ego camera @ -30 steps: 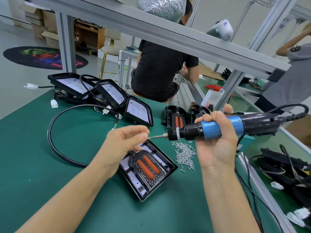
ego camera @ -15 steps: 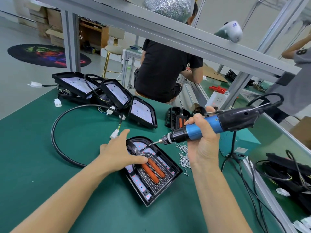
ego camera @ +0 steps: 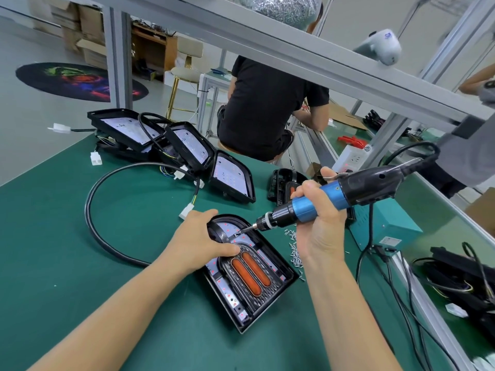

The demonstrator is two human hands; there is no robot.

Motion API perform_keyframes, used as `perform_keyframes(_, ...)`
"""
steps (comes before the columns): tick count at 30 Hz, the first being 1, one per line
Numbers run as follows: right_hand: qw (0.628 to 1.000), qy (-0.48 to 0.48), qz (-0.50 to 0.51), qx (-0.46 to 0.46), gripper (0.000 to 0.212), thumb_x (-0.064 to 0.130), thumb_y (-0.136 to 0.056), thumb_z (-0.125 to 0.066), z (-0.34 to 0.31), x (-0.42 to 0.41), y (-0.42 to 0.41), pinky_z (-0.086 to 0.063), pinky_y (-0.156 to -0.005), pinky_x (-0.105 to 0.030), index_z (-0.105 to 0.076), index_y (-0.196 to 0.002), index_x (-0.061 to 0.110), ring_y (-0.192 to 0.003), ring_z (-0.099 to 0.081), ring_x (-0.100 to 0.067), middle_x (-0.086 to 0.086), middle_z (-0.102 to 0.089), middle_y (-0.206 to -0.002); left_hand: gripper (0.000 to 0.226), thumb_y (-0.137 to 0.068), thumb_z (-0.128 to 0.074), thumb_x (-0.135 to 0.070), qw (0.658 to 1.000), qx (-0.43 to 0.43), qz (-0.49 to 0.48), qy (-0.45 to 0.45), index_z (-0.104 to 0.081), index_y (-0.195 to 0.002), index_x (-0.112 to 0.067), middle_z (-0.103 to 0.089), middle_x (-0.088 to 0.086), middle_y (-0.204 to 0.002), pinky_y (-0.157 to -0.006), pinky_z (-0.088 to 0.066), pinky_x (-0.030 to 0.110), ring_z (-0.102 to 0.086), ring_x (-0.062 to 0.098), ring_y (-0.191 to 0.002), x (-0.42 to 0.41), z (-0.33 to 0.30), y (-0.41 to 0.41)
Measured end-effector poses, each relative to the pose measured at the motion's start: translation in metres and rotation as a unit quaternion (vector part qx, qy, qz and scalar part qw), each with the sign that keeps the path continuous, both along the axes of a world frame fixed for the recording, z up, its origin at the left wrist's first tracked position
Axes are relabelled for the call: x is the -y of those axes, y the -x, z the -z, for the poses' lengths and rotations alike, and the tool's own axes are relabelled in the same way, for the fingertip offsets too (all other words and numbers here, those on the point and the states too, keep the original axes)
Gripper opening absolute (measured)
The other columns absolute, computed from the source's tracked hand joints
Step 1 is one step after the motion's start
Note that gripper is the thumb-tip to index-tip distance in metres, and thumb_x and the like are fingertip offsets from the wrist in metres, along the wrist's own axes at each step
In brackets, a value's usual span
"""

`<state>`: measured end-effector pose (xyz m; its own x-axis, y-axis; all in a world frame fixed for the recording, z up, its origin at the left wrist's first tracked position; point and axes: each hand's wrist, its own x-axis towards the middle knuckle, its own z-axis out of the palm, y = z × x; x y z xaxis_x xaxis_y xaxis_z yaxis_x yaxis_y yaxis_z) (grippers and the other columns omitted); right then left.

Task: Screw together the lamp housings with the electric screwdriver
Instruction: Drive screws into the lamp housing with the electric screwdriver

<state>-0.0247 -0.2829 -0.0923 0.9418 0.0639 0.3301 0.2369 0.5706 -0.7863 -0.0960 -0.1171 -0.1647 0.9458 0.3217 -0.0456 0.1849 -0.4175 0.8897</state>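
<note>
On a green bench mat (ego camera: 80,236) in a workshop, the left hand (ego camera: 198,242) presses down on the rounded end of the lamp housing (ego camera: 249,274), fingers spread, while the right hand (ego camera: 318,223) grips the electric screwdriver (ego camera: 321,202), its bit tip touching a screw point near that end. The drive will likely go best with the bit held square and the housing pinned flat. Loose screws (ego camera: 294,250) lie just beside it; more housings (ego camera: 187,151) wait further back.

- The bench (ego camera: 80,236) is covered by a matt green mat.
- The lamp housing (ego camera: 278,269) is moulded in glossy black plastic, with smooth orange lenses (ego camera: 250,274).
- The electric screwdriver (ego camera: 329,199) is finished in satin blue metal and matt black plastic.
- Bright metal is shown by the loose screws (ego camera: 294,253).
</note>
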Motion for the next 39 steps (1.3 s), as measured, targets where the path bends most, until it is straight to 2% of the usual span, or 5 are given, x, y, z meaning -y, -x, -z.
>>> perform_keyframes(5,1.000,0.014,-0.005,0.001,0.040,-0.004,-0.074,-0.064,-0.003,-0.002,0.001,-0.050,-0.073,-0.027,-0.056,-0.106,0.018,-0.065,-0.055,-0.015,0.000,-0.055,-0.070,0.099,-0.062,-0.087,-0.035,1.000,0.014,-0.001,-0.008,-0.036,-0.145,-0.017,-0.040,0.000,-0.132,-0.091,-0.029,0.019,-0.040,0.006,-0.105,0.003,-0.003,-0.002)
perform_keyframes(11,0.998,0.053,-0.024,0.031,0.039,-0.001,-0.073,-0.065,-0.008,-0.005,0.002,-0.049,-0.072,-0.025,-0.056,-0.105,0.019,-0.068,-0.052,-0.017,0.002,-0.053,-0.068,0.098,-0.061,-0.087,-0.036,1.000,0.024,-0.010,-0.018,-0.038,-0.144,-0.016,-0.041,-0.001,-0.126,-0.092,-0.031,0.021,-0.043,0.011,-0.112,0.005,-0.005,-0.003)
perform_keyframes(18,0.989,0.117,-0.048,0.083,0.038,-0.001,-0.070,-0.066,-0.013,-0.015,0.004,-0.047,-0.070,-0.024,-0.059,-0.100,0.021,-0.071,-0.050,-0.019,0.000,-0.054,-0.066,0.089,-0.058,-0.090,-0.029,0.998,0.054,-0.033,0.012,-0.048,-0.135,-0.016,-0.046,-0.003,-0.116,-0.085,-0.031,0.022,-0.045,0.010,-0.101,0.008,-0.003,-0.004)
perform_keyframes(26,0.986,0.130,-0.070,0.081,0.042,-0.001,-0.070,-0.065,-0.009,-0.014,0.003,-0.043,-0.072,-0.028,-0.055,-0.104,0.021,-0.071,-0.049,-0.019,0.002,-0.054,-0.066,0.092,-0.057,-0.091,-0.025,0.995,0.066,-0.044,0.062,-0.046,-0.138,-0.015,-0.044,-0.006,-0.119,-0.088,-0.029,0.020,-0.043,0.006,-0.104,0.007,0.007,-0.001)
perform_keyframes(39,0.981,0.127,-0.122,0.078,0.033,-0.005,-0.070,-0.065,-0.010,-0.014,0.000,-0.045,-0.066,-0.023,-0.057,-0.078,0.026,-0.069,-0.046,-0.020,0.002,-0.052,-0.066,0.094,-0.056,-0.091,-0.025,0.994,0.063,-0.040,0.076,-0.046,-0.138,-0.014,-0.044,-0.005,-0.121,-0.091,-0.030,0.022,-0.043,0.008,-0.107,0.006,0.010,-0.004)
